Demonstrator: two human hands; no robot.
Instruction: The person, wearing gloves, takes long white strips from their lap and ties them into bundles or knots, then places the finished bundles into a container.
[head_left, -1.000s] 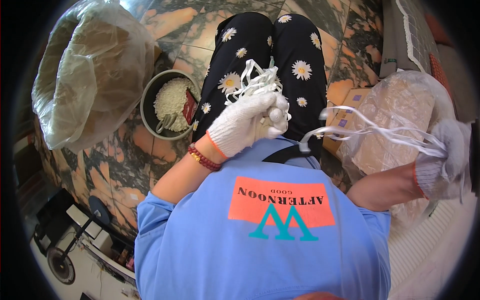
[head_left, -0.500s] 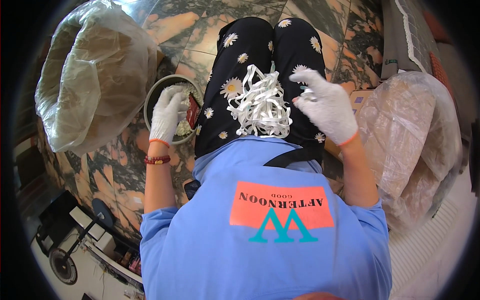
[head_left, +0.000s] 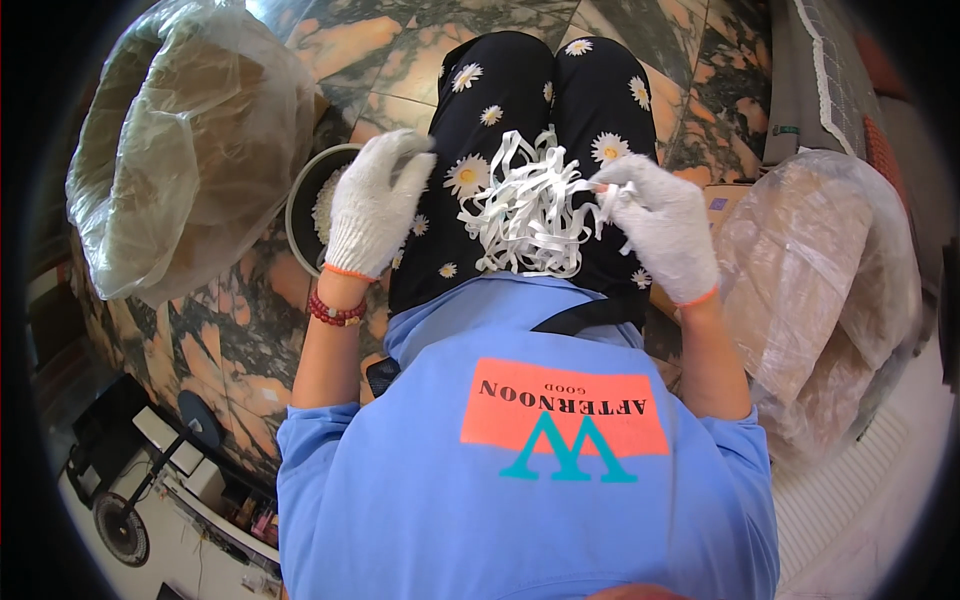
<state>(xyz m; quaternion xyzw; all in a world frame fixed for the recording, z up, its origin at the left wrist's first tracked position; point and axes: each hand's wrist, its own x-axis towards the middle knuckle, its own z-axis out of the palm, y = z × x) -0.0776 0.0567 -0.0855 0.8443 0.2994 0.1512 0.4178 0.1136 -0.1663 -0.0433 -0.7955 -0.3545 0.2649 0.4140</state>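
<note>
Right hand (head_left: 662,228), white knit glove, grip pinched narrow on strands at the 3 o'clock edge of the white strip bundle (head_left: 525,215); the bundle sits on the lap, on the black daisy-print trousers (head_left: 530,90). Left hand (head_left: 372,205), also gloved, has come back from the bowl (head_left: 305,205) where it was half a second ago; it now hovers at 9 o'clock of the bundle, fingers loosely curled, cannot tell whether it holds anything. A second ago the bundle was lifted in the left hand with strands trailing right; now it is down on the lap and both hands flank it, so the work reads as sorting or pulling strands from the pile, with the bowl as the side stop. Bowl with pale contents sits on the floor just left of the knee. Large clear plastic bag (head_left: 180,150) at 10 o'clock, another clear bag (head_left: 810,300) at 3 o'clock. Floor (head_left: 240,320) is dark marble with orange veining. Fan and stand at 7 o'clock.
</note>
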